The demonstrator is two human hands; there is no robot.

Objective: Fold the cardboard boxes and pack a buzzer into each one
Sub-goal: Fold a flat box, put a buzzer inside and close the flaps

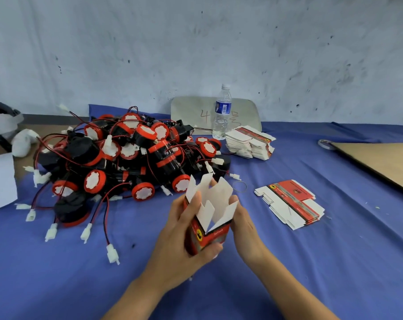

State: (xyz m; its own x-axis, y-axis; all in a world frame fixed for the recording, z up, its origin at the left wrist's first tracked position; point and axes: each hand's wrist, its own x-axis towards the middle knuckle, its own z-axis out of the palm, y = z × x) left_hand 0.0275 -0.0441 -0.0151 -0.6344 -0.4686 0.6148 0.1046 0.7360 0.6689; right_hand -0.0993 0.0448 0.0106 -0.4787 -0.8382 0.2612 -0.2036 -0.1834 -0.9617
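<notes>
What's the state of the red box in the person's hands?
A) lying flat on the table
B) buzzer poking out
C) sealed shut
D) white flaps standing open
D: the red box, held between the left hand and right hand, has its white flaps sticking up unfolded.

The 2 bare forearms reach in from the lower edge and converge at mid-frame. The left hand [182,236] wraps the left side of a box [209,237], thumb across its front, fingers lying up its side. The right hand [244,225] cups the right side, fingertips up at the raised flaps.
</notes>
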